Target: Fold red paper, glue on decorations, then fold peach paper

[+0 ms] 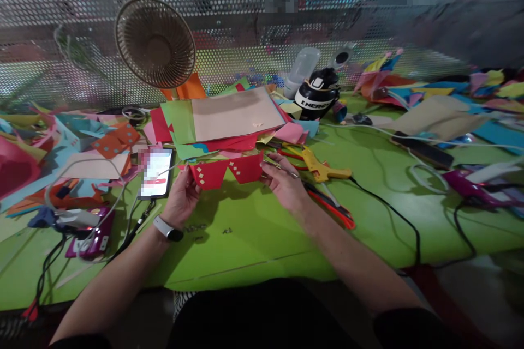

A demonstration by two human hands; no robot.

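Note:
A red paper cutout (pixel 213 172), shaped like a pair of glasses with small pale diamonds on it, is held up above the green table (pixel 254 240). At its left end my left hand (pixel 182 196), with a watch band on the wrist, pinches the paper. The other end is between the fingers of my right hand (pixel 284 182). A thin, shiny, pen-like tool also lies along that hand; its kind is not clear. Below the cutout, several tiny scraps (pixel 196 226) are scattered on the table. Left of my left hand lies a phone (pixel 158 173) with a lit screen.
A yellow glue gun (pixel 321 166) with a black cord and red-handled scissors (pixel 344 218) lie to the right. Behind are stacked paper sheets (pixel 237 112), a fan (pixel 158 46) and a black bottle (pixel 317 95). Purple power strips (pixel 96 234) and cables lie at the sides.

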